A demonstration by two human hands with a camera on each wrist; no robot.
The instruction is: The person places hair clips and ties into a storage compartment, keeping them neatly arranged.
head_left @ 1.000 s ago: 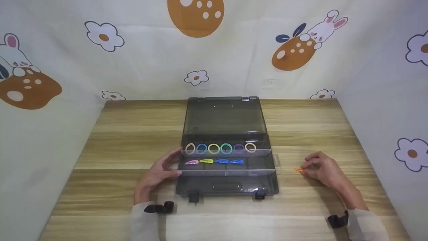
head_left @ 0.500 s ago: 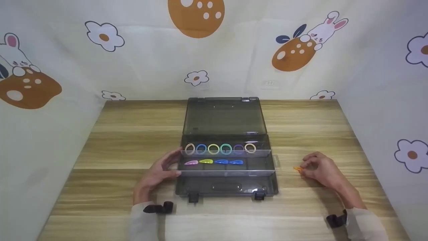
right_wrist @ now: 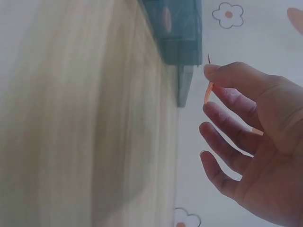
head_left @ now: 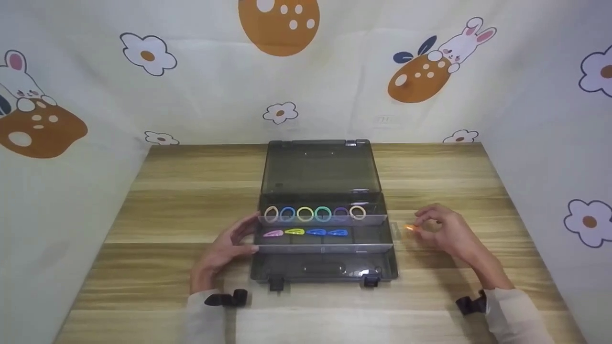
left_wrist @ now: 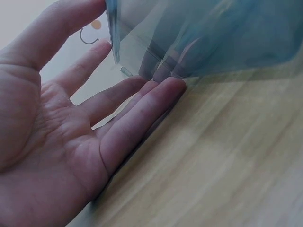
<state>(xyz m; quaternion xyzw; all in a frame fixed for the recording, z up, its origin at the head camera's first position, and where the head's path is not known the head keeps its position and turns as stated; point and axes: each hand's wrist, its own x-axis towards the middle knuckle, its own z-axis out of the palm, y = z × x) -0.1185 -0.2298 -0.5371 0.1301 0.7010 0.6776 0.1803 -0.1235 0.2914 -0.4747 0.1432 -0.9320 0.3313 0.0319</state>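
A dark translucent plastic box [head_left: 291, 265] stands on the table with its lid folded back. My left hand [head_left: 224, 248] rests against its left side; in the left wrist view the fairly straight fingers [left_wrist: 128, 125] touch the wall. To the right of the box, my right hand [head_left: 447, 234] pinches an orange hair clip [head_left: 410, 228] between thumb and fingers, apart from the box and above the table. A pink hair clip [head_left: 273, 233], a yellow one [head_left: 295, 231] and two blue hair clips [head_left: 316, 232] lie in the middle row. Several coloured hair ties [head_left: 305, 214] line the row behind.
Clear dividers [head_left: 325, 248] separate the rows of the box. The open lid [head_left: 322, 167] lies toward the back wall. Two black latches [head_left: 276, 283] stick out at the front. A patterned cloth [head_left: 210, 95] surrounds the wooden table [head_left: 181, 191].
My right hand has moved left and slightly away from me, bringing the orange hair clip nearer the box's right side. The left hand and the box have stayed in place.
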